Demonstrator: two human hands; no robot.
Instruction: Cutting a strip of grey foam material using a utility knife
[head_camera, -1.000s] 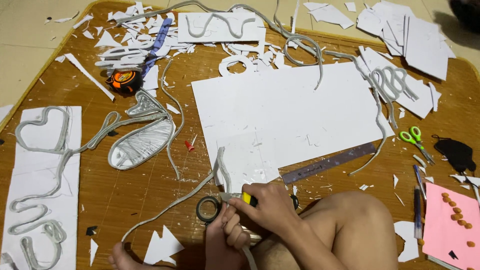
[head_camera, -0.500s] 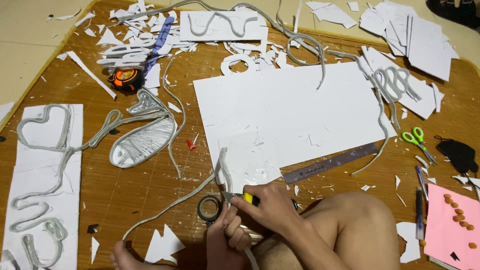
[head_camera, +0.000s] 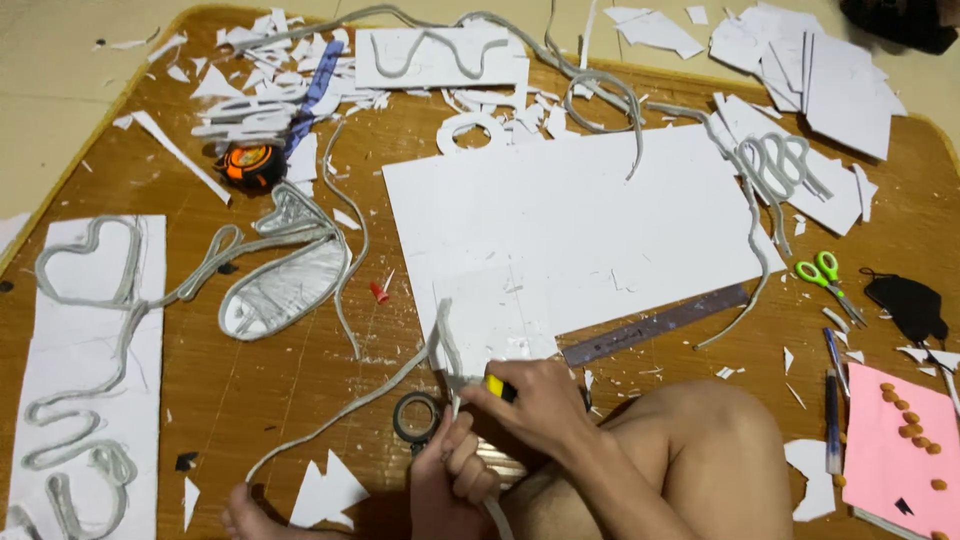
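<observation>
My right hand (head_camera: 535, 400) is closed around a yellow-handled utility knife (head_camera: 494, 386), its tip against a grey strip (head_camera: 442, 335) near the front edge of the large white board (head_camera: 570, 225). My left hand (head_camera: 455, 470) sits just below and pinches the same grey strip where it runs down toward me. A dark roll of tape (head_camera: 415, 417) lies right beside both hands. My bare knee (head_camera: 690, 440) and a foot (head_camera: 255, 510) rest on the brown mat.
A metal ruler (head_camera: 655, 326) lies to the right of my hands. Green scissors (head_camera: 825, 275), a pink sheet (head_camera: 895, 440), an orange tape measure (head_camera: 252, 163), a grey looped shape (head_camera: 285, 290) and a white sheet with a grey heart (head_camera: 90, 340) are spread around, with white scraps at the back.
Both hands stay at the same spot on the strip with only slight shifts. The view has tilted a little.
</observation>
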